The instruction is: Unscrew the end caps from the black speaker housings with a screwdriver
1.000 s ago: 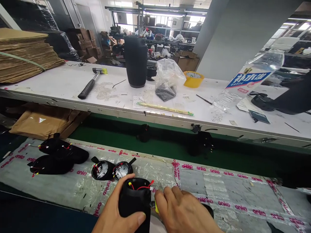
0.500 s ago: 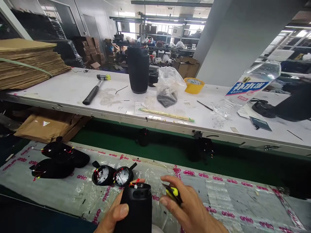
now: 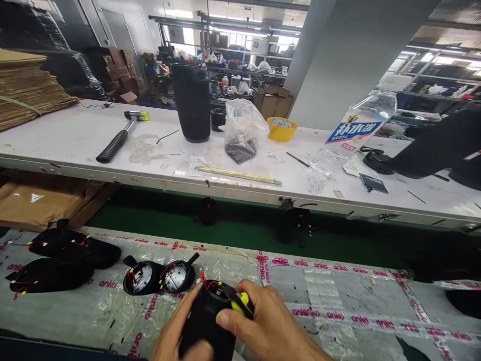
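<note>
A black fabric-covered cylindrical speaker housing [image 3: 205,321] is in my left hand [image 3: 175,331], its open end tilted up toward the bench. Red wires with a small connector [image 3: 205,279] stick out of that end. My right hand [image 3: 263,321] grips a small black-and-yellow hand tool [image 3: 241,302]. The tool's dark front part lies at the housing's rim, and its exact kind is unclear. To the left stand two short black round housings [image 3: 140,277] with shiny insides and red wires. More black wired housings [image 3: 52,275] lie farther left.
A white shelf [image 3: 150,168] runs across, bearing a rubber mallet [image 3: 116,140], a tall black cylinder [image 3: 191,103], a plastic bag [image 3: 244,131], a yellow tape roll [image 3: 281,129] and a tilted bottle [image 3: 353,131]. Tape-printed plastic sheeting [image 3: 338,301] covers the lower surface. Flattened cardboard [image 3: 26,90] is stacked left.
My right hand has moved left, bringing the tool from beside the housing onto its rim. The housing has tilted, showing more of its open end. The view has shifted right.
</note>
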